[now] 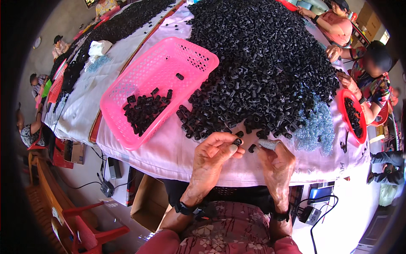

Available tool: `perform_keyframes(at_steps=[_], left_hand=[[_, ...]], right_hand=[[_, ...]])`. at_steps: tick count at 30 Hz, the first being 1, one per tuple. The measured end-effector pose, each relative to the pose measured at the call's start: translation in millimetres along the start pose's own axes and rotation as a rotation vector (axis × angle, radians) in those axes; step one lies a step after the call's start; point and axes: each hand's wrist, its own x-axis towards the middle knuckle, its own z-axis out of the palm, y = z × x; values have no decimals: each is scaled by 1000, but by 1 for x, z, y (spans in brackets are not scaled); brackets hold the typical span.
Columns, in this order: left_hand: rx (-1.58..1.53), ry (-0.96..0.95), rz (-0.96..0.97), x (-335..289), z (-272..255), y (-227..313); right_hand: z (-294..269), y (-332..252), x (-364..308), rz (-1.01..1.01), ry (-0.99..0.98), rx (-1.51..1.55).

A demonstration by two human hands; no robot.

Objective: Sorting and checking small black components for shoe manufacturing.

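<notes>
Head view, lower centre: the left hand (211, 154) pinches a black piece (237, 142); the right hand (277, 163) seems closed on a second piece (252, 148). Handling them singly seems the step; the next move wants steady fingertips. Beyond: pink basket (177, 91), centre left; black pile (262, 72), upper centre.

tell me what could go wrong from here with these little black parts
The left hand pinches one black part and the right hand another, both at the fingertips, so either might slip and get lost in the black pile close by. The clear bluish pieces lie against that pile, so the two kinds could get mixed.
</notes>
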Motion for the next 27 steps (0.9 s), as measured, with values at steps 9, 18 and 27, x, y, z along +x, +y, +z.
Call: perform_keyframes(at_steps=[9, 18, 27], left_hand=[[-52, 117, 146, -3, -4, 12], [-34, 161, 137, 0, -10, 16], [-43, 182, 155, -1, -10, 13]], right_hand=[[3, 14, -4, 12, 46, 115], [-1, 15, -5, 43, 35, 96], [-5, 12, 2, 4, 4, 96]])
